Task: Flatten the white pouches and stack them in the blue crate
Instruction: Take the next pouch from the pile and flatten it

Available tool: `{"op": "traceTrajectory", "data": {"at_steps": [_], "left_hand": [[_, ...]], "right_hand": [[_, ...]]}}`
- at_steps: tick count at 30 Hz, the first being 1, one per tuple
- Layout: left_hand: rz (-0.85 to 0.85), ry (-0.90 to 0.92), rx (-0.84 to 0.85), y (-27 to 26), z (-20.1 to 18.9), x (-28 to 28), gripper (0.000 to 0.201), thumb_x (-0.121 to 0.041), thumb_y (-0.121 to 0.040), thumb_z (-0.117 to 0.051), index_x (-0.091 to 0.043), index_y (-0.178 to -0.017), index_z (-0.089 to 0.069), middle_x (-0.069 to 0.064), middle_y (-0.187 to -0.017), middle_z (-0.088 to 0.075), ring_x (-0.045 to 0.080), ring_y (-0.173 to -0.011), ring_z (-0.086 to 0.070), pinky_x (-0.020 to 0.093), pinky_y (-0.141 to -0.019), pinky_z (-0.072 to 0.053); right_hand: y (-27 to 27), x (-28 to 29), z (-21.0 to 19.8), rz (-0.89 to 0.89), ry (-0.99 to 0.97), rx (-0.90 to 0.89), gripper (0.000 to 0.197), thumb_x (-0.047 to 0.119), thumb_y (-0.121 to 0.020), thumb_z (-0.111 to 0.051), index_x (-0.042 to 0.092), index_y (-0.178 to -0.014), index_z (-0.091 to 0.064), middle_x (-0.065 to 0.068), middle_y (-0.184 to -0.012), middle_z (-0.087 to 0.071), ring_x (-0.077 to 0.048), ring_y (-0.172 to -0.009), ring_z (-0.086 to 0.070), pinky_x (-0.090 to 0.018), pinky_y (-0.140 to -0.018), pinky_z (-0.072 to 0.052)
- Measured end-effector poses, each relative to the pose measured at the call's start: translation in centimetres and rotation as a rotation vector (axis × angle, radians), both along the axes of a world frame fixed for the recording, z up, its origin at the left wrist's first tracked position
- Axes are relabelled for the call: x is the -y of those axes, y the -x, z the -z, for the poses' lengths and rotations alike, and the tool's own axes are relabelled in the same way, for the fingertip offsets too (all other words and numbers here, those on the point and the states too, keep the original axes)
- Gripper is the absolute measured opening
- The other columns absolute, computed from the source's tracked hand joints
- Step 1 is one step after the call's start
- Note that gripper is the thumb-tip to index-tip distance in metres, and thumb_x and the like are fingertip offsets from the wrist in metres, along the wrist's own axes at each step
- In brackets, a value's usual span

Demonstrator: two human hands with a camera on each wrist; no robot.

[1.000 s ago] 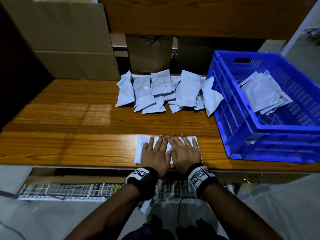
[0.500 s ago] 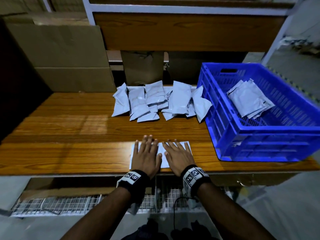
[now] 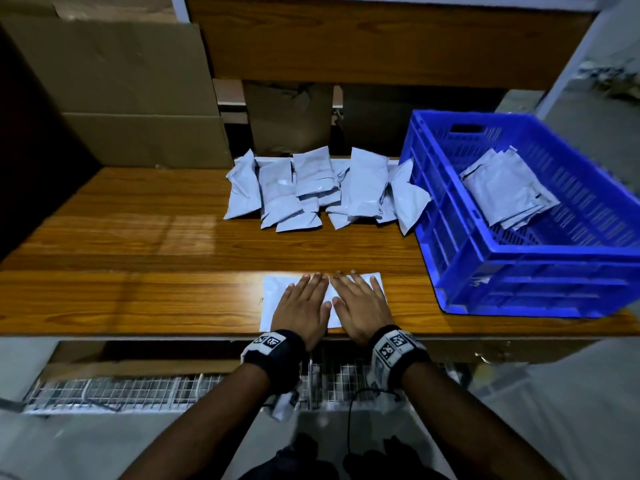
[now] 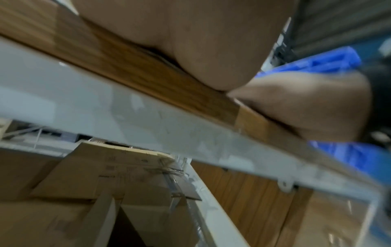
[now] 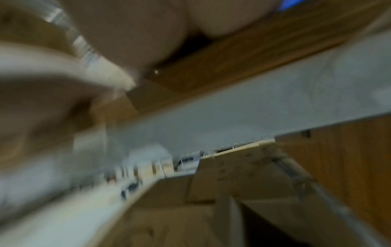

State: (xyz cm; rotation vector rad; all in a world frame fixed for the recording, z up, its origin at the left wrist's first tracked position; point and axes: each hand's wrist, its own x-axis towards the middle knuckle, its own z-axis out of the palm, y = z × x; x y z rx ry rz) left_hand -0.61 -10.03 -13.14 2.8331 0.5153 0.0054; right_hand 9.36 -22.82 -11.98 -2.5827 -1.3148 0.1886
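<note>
Palms only from wrists; overhead, left hand (image 3: pixel 302 308), right hand (image 3: pixel 360 306) flat on pouch (image 3: pixel 273 292).

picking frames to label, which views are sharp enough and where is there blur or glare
Head view: sharp but dim, glare on the table left of the pouch, both hands clear, edges bowed by the wide lens. Left wrist view: soft, palm and crate smeared. Right wrist view: heavy motion blur, hardly usable.

pouch (image 3: pixel 277 295): flat, near edge | pile (image 3: pixel 322 188): mid-table | crate (image 3: pixel 540 271): stack (image 3: pixel 505 188) inside
</note>
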Motion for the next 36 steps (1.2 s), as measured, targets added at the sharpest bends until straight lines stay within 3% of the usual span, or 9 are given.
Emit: {"op": "traceTrajectory", "data": {"at_steps": [4, 13, 18, 22, 25, 27, 30, 32, 36], "left_hand": [[-0.069, 0.035, 0.012, 0.9, -0.4, -1.4, 0.068, -0.050, -0.095, -0.003, -0.022, -0.156, -0.013, -0.005, -0.163, -0.009, 0.012, -0.150, -0.001, 0.034, -0.121, -0.003], [-0.058, -0.026, -0.058, 1.7, -0.4, -2.1, 0.069, -0.053, -0.094, 0.000, -0.024, -0.156, -0.002, -0.007, -0.163, 0.003, 0.013, -0.150, 0.008, 0.034, -0.119, 0.003], [-0.152, -0.018, -0.090, 3.7, -0.6, -5.2, 0.073, -0.055, -0.091, 0.004, -0.022, -0.156, 0.001, -0.005, -0.163, 0.006, 0.012, -0.149, 0.008, 0.035, -0.119, 0.004], [-0.169, -0.053, -0.112, 4.7, -0.1, -6.2, 0.070, -0.056, -0.092, 0.005, -0.025, -0.155, 0.005, -0.009, -0.162, 0.010, 0.011, -0.149, 0.012, 0.040, -0.120, 0.005], [-0.196, -0.029, -0.124, 4.6, -0.5, -6.0, 0.064, -0.052, -0.100, -0.005, -0.022, -0.155, 0.007, -0.004, -0.162, 0.013, 0.012, -0.148, 0.016, 0.040, -0.120, 0.008], [-0.212, -0.053, -0.082, 4.7, -1.2, -5.3, 0.067, -0.053, -0.098, -0.001, -0.019, -0.155, 0.006, -0.001, -0.161, 0.015, 0.013, -0.146, 0.019, 0.041, -0.120, 0.008], [-0.022, -0.094, 0.036, 3.9, -2.0, -3.1, 0.073, -0.057, -0.092, 0.003, -0.020, -0.155, 0.002, -0.001, -0.160, 0.010, 0.017, -0.148, 0.012, 0.041, -0.121, 0.002], [0.147, -0.071, 0.010, 3.2, -1.5, -1.8, 0.075, -0.060, -0.091, 0.000, -0.023, -0.156, -0.003, -0.004, -0.162, 0.001, 0.017, -0.150, 0.002, 0.040, -0.122, -0.004], [0.220, -0.085, -0.048, 3.4, 0.2, -2.1, 0.074, -0.065, -0.092, -0.012, -0.030, -0.155, 0.000, -0.009, -0.161, 0.006, 0.015, -0.150, 0.003, 0.043, -0.121, -0.009]], "right_hand": [[-1.8, 1.7, -0.3, 0.139, 0.018, -0.002, 0.056, 0.040, -0.103, -0.022, 0.017, -0.154, -0.023, -0.003, -0.161, -0.022, -0.017, -0.149, -0.015, -0.037, -0.121, -0.007], [-2.0, 3.0, 0.0, 0.138, 0.084, 0.018, 0.059, 0.045, -0.102, -0.013, 0.022, -0.156, -0.009, 0.004, -0.164, -0.007, -0.012, -0.150, -0.004, -0.045, -0.121, 0.003], [-2.9, 4.8, 0.6, 0.156, 0.101, 0.029, 0.074, 0.056, -0.090, 0.007, 0.025, -0.156, -0.001, 0.007, -0.164, -0.002, -0.009, -0.150, 0.002, -0.045, -0.120, 0.005], [-2.6, 4.9, 0.5, 0.159, 0.106, 0.049, 0.070, 0.053, -0.092, 0.003, 0.025, -0.156, -0.001, 0.008, -0.164, -0.002, -0.010, -0.150, 0.004, -0.048, -0.121, 0.002], [-2.8, 5.0, 0.4, 0.156, 0.111, 0.022, 0.076, 0.056, -0.087, 0.010, 0.024, -0.156, 0.001, 0.007, -0.164, 0.001, -0.010, -0.150, 0.006, -0.048, -0.120, 0.005], [-2.6, 4.8, 0.1, 0.175, 0.123, 0.005, 0.079, 0.059, -0.086, 0.011, 0.023, -0.156, 0.005, 0.006, -0.164, 0.006, -0.012, -0.149, 0.011, -0.049, -0.119, 0.007], [-0.8, 3.8, -0.6, 0.093, 0.068, 0.090, 0.071, 0.060, -0.095, -0.008, 0.025, -0.155, 0.003, 0.007, -0.161, 0.012, -0.014, -0.149, 0.013, -0.050, -0.119, 0.007], [0.9, 2.7, -0.4, -0.053, 0.067, 0.123, 0.069, 0.061, -0.095, -0.018, 0.030, -0.155, -0.003, 0.008, -0.162, 0.005, -0.014, -0.150, 0.010, -0.050, -0.120, 0.006], [1.8, 2.4, 0.7, -0.103, 0.077, 0.163, 0.073, 0.068, -0.092, -0.023, 0.033, -0.155, -0.012, 0.007, -0.163, -0.010, -0.016, -0.151, -0.002, -0.049, -0.120, -0.001]]}}
